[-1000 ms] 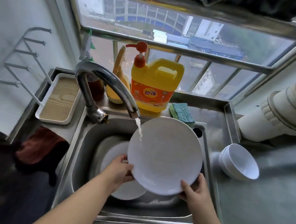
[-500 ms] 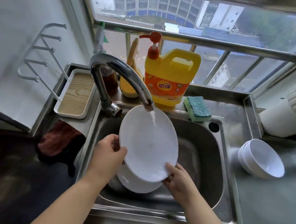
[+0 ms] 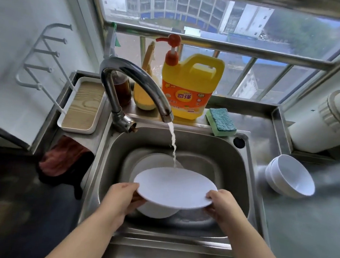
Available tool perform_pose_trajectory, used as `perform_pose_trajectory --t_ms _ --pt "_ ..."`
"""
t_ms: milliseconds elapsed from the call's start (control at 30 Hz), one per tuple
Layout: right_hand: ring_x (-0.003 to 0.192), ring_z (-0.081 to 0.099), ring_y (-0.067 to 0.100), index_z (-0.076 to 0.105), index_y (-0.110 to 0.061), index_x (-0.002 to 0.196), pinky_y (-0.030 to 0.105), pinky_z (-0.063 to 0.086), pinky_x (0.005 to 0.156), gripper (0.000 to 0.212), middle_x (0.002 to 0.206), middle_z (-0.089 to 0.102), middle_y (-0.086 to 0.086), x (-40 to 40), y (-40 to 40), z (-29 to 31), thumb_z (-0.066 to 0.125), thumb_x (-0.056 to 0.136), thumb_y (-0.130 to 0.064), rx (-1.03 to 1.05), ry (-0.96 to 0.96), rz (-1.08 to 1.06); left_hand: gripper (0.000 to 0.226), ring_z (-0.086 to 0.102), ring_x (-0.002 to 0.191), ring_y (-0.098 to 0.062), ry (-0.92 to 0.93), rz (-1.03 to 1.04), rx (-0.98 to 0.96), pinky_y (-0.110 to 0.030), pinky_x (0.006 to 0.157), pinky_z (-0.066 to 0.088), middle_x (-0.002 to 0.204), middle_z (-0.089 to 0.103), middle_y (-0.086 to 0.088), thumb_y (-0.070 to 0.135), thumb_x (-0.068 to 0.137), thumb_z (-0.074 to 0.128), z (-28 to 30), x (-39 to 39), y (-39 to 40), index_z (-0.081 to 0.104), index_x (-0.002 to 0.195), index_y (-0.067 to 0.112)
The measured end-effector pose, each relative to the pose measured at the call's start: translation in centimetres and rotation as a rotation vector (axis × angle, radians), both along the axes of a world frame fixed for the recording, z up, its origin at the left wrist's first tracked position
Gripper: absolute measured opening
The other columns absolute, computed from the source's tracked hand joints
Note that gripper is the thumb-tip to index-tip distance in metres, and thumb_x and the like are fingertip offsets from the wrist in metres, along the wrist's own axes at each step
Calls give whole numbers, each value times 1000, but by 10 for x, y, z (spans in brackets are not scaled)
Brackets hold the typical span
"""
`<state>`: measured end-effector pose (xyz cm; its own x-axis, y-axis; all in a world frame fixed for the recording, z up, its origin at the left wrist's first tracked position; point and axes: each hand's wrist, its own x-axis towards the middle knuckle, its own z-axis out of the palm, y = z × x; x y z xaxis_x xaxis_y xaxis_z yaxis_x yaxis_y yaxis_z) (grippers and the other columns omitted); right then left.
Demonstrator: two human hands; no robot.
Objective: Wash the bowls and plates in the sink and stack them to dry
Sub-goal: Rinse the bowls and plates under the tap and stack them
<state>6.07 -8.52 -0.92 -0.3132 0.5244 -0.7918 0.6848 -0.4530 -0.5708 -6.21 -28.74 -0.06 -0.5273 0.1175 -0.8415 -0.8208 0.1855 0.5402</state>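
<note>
I hold a white plate (image 3: 174,187) nearly flat over the steel sink (image 3: 241,178). My left hand (image 3: 123,197) grips its left rim and my right hand (image 3: 222,205) grips its right rim. Water from the curved tap (image 3: 136,81) falls onto the plate's far edge. Beneath it, more white dishes (image 3: 157,161) lie in the basin, partly hidden. Two stacked white bowls (image 3: 291,179) lean on the counter right of the sink.
Behind the sink stand a yellow detergent jug (image 3: 192,87), a green sponge (image 3: 221,121), a yellow bottle (image 3: 145,96) and a brown bottle (image 3: 122,90). A white tray (image 3: 83,107) and a red cloth (image 3: 65,157) lie at left. A white duct (image 3: 333,121) runs at right.
The plate has tipped from upright under the tap to nearly flat and lower over the basin. My hands have shifted to its left and right rims. The camera view moved closer.
</note>
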Motion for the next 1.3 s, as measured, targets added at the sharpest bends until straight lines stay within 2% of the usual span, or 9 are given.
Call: perform_pose_trajectory --t_ms 100,200,300,600,767,900,1067,1167,1300 --pt "84 60 25 49 -4 102 36 57 68 15 95 57 13 8 -1 17 53 88 -5 139 16 13 22 64 94 -32 -112 -22 78 -36 68 57 105 63 -24 7 97 51 2 13 20 53 116 -5" --pt "92 60 22 43 -10 112 21 51 54 33 102 57 8 12 -20 26 61 85 -4 167 105 -70 29 65 97 -34 -222 -63 193 -36 63 60 113 62 -23 6 96 51 0 28 44 47 125 0" --pt "98 63 26 48 -10 118 25 55 58 44 109 62 10 12 -37 23 64 80 3 81 233 -201 35 63 100 -32 -165 -36 204 -37 67 58 119 60 -20 -2 95 47 -4 32 61 45 130 5" --pt "64 64 22 53 -2 107 31 55 55 15 84 64 14 14 -3 24 46 96 -9 -208 141 -175 32 59 71 -25 15 -235 49 -25 46 54 89 60 -17 -9 85 40 0 -34 34 59 108 2" --pt "79 67 33 53 -1 106 34 58 54 20 99 65 24 3 -32 19 45 90 9 -318 316 -240 40 63 100 -31 -13 5 199 -35 69 55 117 63 -14 16 91 62 -17 -6 34 50 129 13" --pt "95 67 35 52 -3 117 33 59 61 35 112 64 24 -14 -53 11 55 85 11 -386 395 -336 45 65 101 -31 -49 36 355 -37 78 55 118 64 -14 8 91 60 -16 31 42 45 133 15" --pt "86 72 28 53 -11 112 34 58 63 24 104 69 16 -15 -40 16 62 92 -21 -316 228 -142 38 63 94 -29 81 -21 227 -34 65 55 113 62 -16 -4 91 45 -9 0 36 50 126 8" --pt "97 67 34 55 -9 112 42 58 78 29 110 65 19 -12 -14 15 62 92 -29 -331 169 -266 36 60 90 -29 90 -104 182 -35 64 52 106 63 -16 -1 87 41 -3 -27 19 53 120 6" --pt "98 68 32 57 -3 112 35 60 74 22 107 67 20 -11 -3 20 59 94 -16 -364 123 -158 33 62 99 -32 24 -53 244 -42 85 52 106 68 -18 20 90 44 -2 -43 8 59 116 6"
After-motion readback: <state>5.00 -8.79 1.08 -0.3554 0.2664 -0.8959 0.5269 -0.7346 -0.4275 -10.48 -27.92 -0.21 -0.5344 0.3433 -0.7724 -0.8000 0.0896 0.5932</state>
